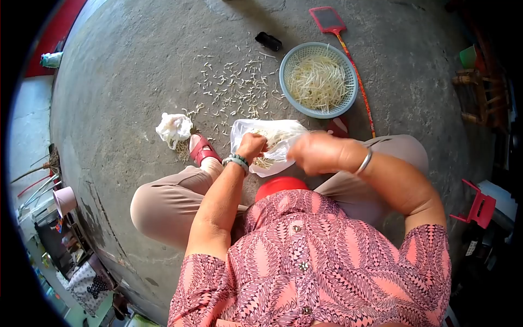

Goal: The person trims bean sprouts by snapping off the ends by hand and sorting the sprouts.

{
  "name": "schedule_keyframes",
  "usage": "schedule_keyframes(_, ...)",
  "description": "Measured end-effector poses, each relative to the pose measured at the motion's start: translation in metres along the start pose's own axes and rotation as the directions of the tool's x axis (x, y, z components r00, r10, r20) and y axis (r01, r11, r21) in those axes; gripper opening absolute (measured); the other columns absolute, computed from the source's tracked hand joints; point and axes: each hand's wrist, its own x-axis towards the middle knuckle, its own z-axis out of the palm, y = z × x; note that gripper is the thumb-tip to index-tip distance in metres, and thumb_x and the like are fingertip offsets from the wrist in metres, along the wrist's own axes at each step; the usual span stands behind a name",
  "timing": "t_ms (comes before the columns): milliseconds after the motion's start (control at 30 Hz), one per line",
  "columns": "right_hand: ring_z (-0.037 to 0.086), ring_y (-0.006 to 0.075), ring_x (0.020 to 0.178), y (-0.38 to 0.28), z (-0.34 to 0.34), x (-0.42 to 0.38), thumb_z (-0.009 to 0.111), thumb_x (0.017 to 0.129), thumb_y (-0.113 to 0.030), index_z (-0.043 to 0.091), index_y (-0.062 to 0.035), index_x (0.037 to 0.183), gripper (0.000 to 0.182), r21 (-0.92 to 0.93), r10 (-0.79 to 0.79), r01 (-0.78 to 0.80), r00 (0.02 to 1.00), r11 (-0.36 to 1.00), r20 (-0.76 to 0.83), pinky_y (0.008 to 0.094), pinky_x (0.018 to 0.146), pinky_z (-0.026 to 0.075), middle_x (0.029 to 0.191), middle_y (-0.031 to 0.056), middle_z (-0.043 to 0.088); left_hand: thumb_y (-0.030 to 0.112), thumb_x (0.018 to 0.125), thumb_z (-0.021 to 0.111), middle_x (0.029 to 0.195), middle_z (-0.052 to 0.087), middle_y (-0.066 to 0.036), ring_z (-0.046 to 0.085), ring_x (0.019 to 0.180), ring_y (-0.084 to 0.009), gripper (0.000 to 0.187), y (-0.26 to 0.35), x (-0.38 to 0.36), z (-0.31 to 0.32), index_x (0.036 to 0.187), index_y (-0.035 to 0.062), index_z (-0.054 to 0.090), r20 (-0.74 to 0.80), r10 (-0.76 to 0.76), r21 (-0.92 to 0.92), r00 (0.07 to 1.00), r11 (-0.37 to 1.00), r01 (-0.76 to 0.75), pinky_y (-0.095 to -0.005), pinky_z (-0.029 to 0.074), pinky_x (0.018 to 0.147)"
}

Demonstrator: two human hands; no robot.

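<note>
A white plastic bag (294, 128) lies spread open on the floor between my legs, with pale bean sprouts (265, 162) inside. Over its left part is my left hand (252, 146), wearing a beaded bracelet, its fingers curled closed; what they hold, if anything, is hidden. My right hand (317, 152), with a metal bangle at the wrist, hovers by the bag's right side and is smeared by motion, so its fingers do not show clearly. Beyond the bag, a light blue plastic colander (284, 90) holds a heap of long white bean sprouts (320, 82).
Small sprout scraps (239, 87) litter the concrete floor. A crumpled white bag (174, 128) sits left of my red sandal (202, 149). A red fly swatter (357, 71) lies right of the colander, a black object (268, 41) behind it. A red stool (479, 207) stands far right.
</note>
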Motion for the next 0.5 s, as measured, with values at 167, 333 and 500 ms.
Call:
schedule_keyframes(167, 0.063, 0.0309, 0.084, -0.014, 0.027, -0.015, 0.067, 0.070, -0.019, 0.065, -0.0018, 0.082, 0.020, -0.298, 0.084, -0.017, 0.973, 0.954, 0.214, 0.0435, 0.070, 0.051, 0.086, 0.0129, 0.064, 0.011, 0.072, 0.051, 0.078, 0.069, -0.018, 0.067, 0.072, -0.0284, 0.023, -0.050, 0.011, -0.003, 0.080, 0.0013, 0.071, -0.175, 0.265, 0.593, 0.948, 0.797, -0.113, -0.0365, 0.052, 0.072)
schedule_keyframes(333, 0.065, 0.0344, 0.081, -0.003, 0.024, -0.006, 0.063, 0.069, -0.016, 0.067, -0.0025, 0.079, 0.017, -0.295, 0.016, 0.027, 0.990, 0.955, 0.141, 0.0454, 0.069, 0.052, 0.083, 0.0174, 0.065, 0.014, 0.075, 0.053, 0.073, 0.064, -0.017, 0.062, 0.059, -0.0251, 0.034, -0.068, 0.033, 0.034, 0.101, -0.0053, 0.062, -0.189, 0.123, 0.457, 0.974, 0.889, -0.024, -0.0362, 0.050, 0.053)
schedule_keyframes(500, 0.063, 0.0345, 0.089, 0.002, 0.018, -0.003, 0.063, 0.070, -0.015, 0.065, -0.0030, 0.090, 0.023, -0.284, 0.109, -0.068, 0.985, 0.956, 0.132, 0.0452, 0.076, 0.049, 0.092, 0.0176, 0.063, 0.014, 0.081, 0.055, 0.084, 0.067, -0.016, 0.065, 0.068, -0.0244, 0.046, -0.049, 0.013, 0.067, 0.125, 0.0027, 0.054, 0.002, 0.387, 0.490, 0.922, 0.803, -0.338, -0.0337, 0.052, 0.065)
